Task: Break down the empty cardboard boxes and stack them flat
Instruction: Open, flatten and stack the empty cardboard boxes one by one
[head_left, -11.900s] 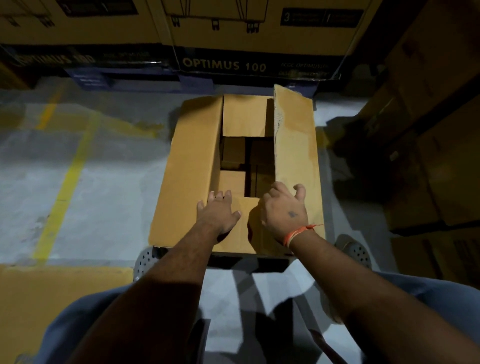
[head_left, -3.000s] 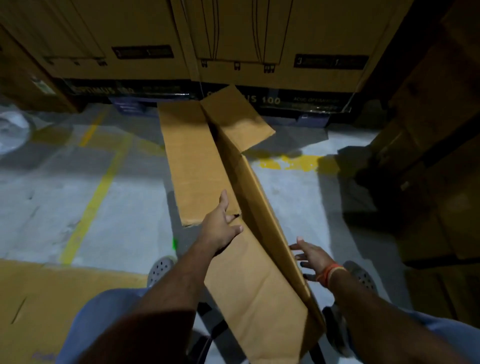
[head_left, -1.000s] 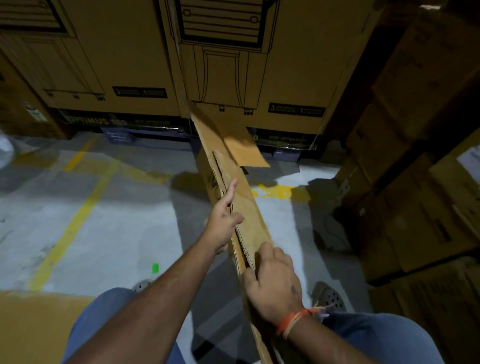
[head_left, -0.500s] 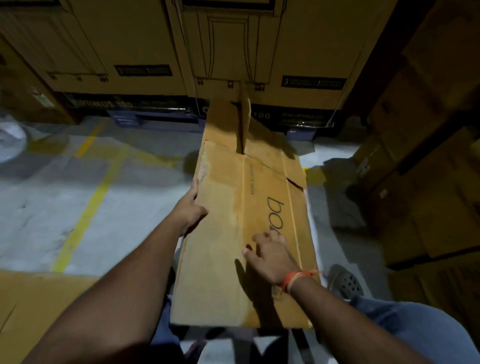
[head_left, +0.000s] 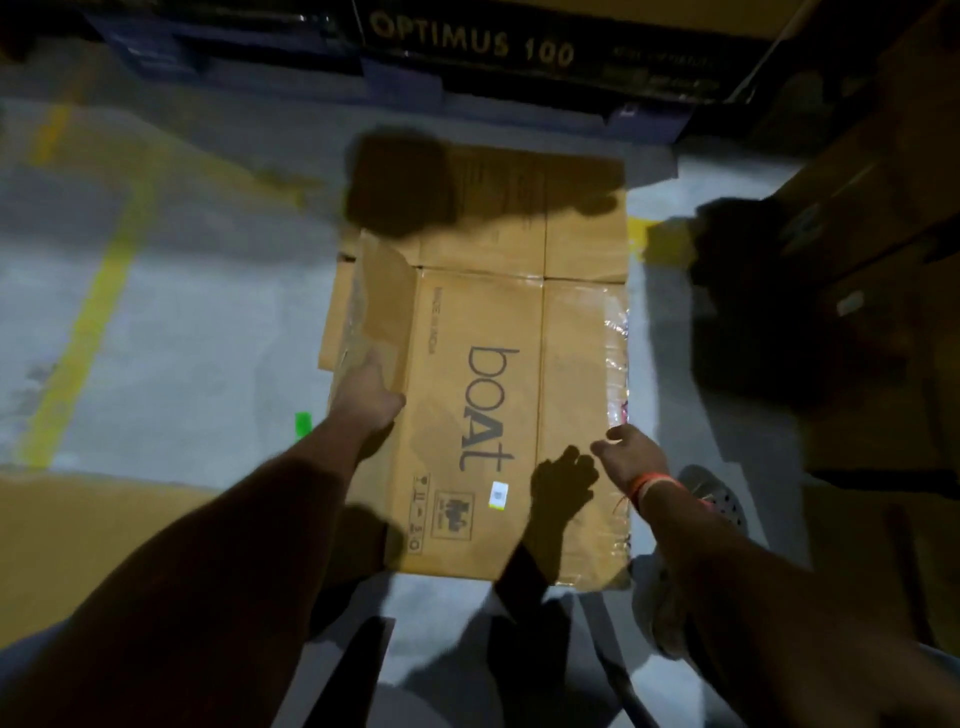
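A flattened brown cardboard box (head_left: 483, 312) printed "boAt" lies on the grey concrete floor in front of me, with its far flaps in shadow. My left hand (head_left: 366, 392) grips the box's left edge, where a folded flap sticks up; its fingers are hidden behind the cardboard. My right hand (head_left: 631, 452), with an orange wristband, hovers just above the box's right edge. Its fingers are spread and hold nothing, and its shadow falls on the cardboard.
Large cartons marked "OPTIMUS 100" (head_left: 472, 44) stand on blue pallets at the back. Dark stacked cartons (head_left: 883, 208) line the right side. A yellow floor line (head_left: 88, 322) runs on the left, and another flat cardboard sheet (head_left: 78, 525) lies at lower left. My shoe (head_left: 714, 499) is beside the box.
The collapsed box has gone from tilted in my hands to lying flat on the floor. My right hand has lifted off its face and moved to the right edge.
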